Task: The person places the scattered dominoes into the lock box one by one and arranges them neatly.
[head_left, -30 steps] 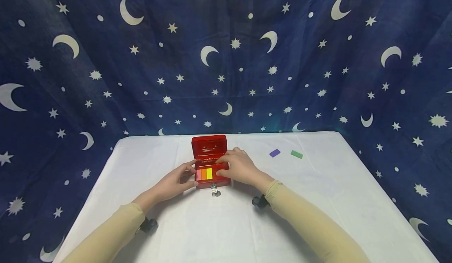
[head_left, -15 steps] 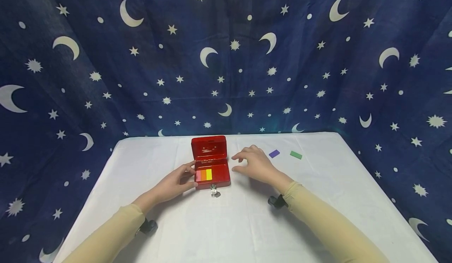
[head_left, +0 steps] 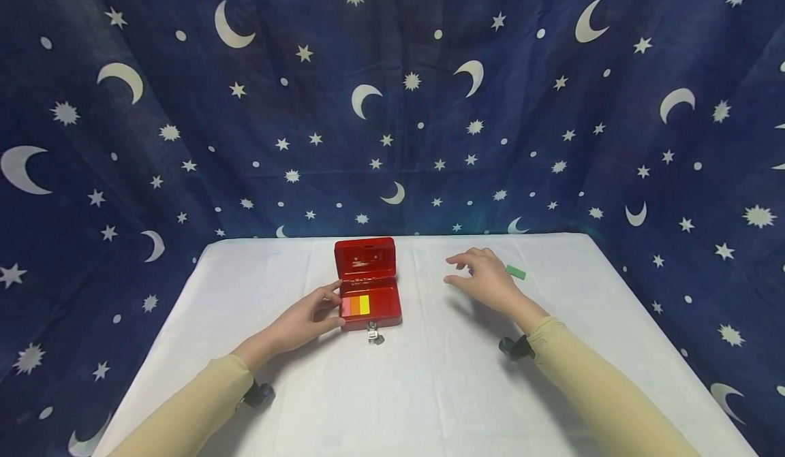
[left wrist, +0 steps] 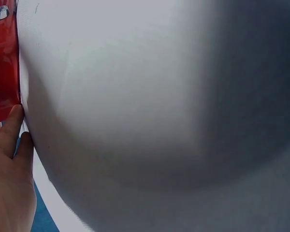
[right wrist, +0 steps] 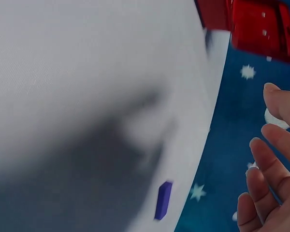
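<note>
A red metal cash box [head_left: 385, 300] stands with its lid [head_left: 366, 258] raised at the back. Pink, orange [head_left: 355, 306] and yellow [head_left: 364, 304] flat blocks lie side by side in its left part. My left hand [head_left: 300, 321] touches the box's left side, thumb near the front corner and a finger near the back. To the right of the box, my right hand [head_left: 490, 283] hovers above the table, fingers apart and holding nothing. A purple block [right wrist: 163, 200] lies beneath it, mostly hidden in the head view. A green block [head_left: 516, 272] lies just beyond that hand.
Keys [head_left: 373, 335] hang at the box's front lock. White cloth covers the table [head_left: 380, 396]. A dark blue curtain [head_left: 306, 205] with moons and stars rises behind the table's back edge.
My right hand has come out of the box and moved right, toward the purple and green blocks. The left hand stays at the box, and the three blocks inside have not moved.
</note>
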Motion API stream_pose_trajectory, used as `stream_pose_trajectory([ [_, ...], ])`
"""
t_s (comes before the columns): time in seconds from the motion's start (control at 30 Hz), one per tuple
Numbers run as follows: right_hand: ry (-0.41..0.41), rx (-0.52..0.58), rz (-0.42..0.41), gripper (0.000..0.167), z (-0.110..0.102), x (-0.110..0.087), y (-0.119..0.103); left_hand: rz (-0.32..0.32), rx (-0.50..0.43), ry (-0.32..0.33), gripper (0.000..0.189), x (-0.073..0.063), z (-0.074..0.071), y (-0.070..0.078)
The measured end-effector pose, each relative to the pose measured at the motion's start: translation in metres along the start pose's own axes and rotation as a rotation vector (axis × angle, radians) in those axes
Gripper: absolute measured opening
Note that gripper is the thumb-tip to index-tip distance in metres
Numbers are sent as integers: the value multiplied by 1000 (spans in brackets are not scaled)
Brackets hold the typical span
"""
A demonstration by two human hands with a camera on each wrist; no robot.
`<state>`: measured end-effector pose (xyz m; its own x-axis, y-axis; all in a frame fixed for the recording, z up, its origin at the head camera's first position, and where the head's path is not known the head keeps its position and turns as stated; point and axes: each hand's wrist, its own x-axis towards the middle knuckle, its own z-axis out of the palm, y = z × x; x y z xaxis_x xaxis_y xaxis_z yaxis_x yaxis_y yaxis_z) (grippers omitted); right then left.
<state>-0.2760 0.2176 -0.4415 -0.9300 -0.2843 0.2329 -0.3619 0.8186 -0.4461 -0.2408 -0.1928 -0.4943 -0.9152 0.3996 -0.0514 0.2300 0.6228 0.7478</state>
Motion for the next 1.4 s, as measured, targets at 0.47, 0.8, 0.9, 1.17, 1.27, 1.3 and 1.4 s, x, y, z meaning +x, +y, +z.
stream_pose_trajectory([
  [0.47, 29, 7, 109, 45, -9, -13, 36, -36, 11, 15, 44, -1, 3, 0],
  [0.8, 70, -35, 168, 51, -8, -22, 57, -36, 15, 25, 42, -3, 5, 0],
  [0.9, 71, -40, 172, 52, -9, -21, 61, -32, 14, 28, 42, -2, 5, 0],
  [1.17, 53, -43, 206, 54, -4, -22, 67, -14, 8, 19, 43, -4, 4, 0],
  [1.27, 44, -44, 219, 55, -3, -21, 67, -11, 9, 21, 43, -3, 4, 0],
  [1.3, 43, -41, 226, 55, -3, -21, 66, -11, 10, 21, 43, -3, 3, 0],
  [1.4, 32, -33, 255, 57, -3, -19, 66, -6, 16, 21, 44, -2, 3, -1],
])
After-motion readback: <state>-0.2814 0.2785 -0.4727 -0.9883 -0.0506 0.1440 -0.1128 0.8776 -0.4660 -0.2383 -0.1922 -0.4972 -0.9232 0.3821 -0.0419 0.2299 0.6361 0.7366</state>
